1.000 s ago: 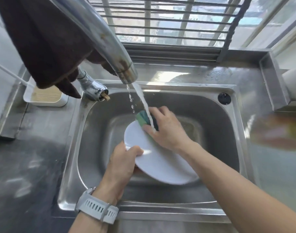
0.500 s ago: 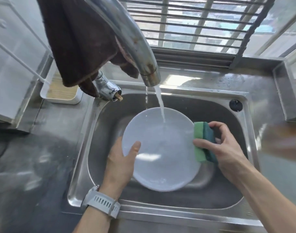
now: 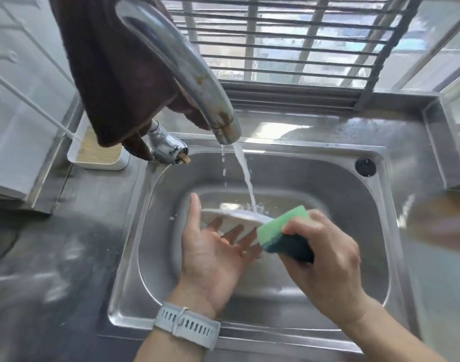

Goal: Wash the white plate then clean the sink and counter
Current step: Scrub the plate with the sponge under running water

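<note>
We are in the first part of the task, by our judgement: the round white plate [image 3: 236,216] is under washing, and the stainless steel sink [image 3: 354,205] and the grey metal counter [image 3: 54,257] are not yet cleaned. The plate is over the middle of the basin, tilted almost edge-on to us, and the water from the curved chrome tap [image 3: 192,74] at 12 o'clock falls on its far rim. Our left hand [image 3: 213,246] is spread wide, palm up, with the fingers under the plate to carry it. Our right hand [image 3: 325,262], at 3 o'clock of the plate, is closed around the green rectangular sponge [image 3: 283,233], which touches the plate's near edge. The plate's upper face is hidden, so we cannot tell if it is clean. The counter at 3 o'clock is blurred.
</note>
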Tool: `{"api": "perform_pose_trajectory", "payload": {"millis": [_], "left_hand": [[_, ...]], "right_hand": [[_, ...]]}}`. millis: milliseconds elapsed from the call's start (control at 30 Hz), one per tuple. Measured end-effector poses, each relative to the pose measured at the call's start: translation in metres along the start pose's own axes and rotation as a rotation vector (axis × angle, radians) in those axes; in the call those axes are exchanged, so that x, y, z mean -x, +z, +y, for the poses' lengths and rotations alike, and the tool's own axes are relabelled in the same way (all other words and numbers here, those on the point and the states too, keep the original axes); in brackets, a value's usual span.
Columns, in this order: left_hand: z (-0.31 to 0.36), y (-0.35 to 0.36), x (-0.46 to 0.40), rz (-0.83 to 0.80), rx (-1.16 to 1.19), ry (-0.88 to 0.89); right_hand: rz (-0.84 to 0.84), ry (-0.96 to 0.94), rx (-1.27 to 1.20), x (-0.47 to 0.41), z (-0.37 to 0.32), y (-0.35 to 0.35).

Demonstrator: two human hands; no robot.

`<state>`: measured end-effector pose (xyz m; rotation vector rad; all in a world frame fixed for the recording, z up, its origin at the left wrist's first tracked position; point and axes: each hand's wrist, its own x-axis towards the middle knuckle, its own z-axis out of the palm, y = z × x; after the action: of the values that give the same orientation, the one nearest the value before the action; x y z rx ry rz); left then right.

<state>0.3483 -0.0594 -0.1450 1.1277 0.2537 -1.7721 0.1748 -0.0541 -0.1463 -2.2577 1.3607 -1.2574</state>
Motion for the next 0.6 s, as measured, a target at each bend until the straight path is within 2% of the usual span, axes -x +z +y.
{"api": "perform_pose_trajectory", "payload": {"millis": [100,133,200,267,367,433,600], "left_hand": [[-0.003,0.008,-0.003,0.045,-0.083,0.036],[-0.005,0.006,-0.006,0.081,-0.104,0.034],[-0.006,0.002,-0.006,0.096,-0.098,0.037],[-0.005,-0.003,-0.005,0.075,-0.11,0.071],[-0.008,-0.002,-0.001,0.114,-0.235,0.139],[-0.016,0.0,-0.001,0.159,-0.323,0.167],[-0.027,0.006,0.004,0.233,-0.456,0.262]], "right_hand": [[-0.177,-0.108,0.007,0.009,0.003,-0.005],[-0.253,-0.089,-0.01,0.012,0.003,-0.007],[-0.384,0.09,-0.105,0.017,-0.002,-0.013],[-0.387,0.337,-0.227,0.019,-0.004,-0.019],[-0.329,0.496,-0.215,0.014,0.0,-0.02],[-0.323,0.499,-0.181,0.006,-0.003,-0.007],[-0.358,0.35,-0.127,-0.023,-0.007,0.046]]}}
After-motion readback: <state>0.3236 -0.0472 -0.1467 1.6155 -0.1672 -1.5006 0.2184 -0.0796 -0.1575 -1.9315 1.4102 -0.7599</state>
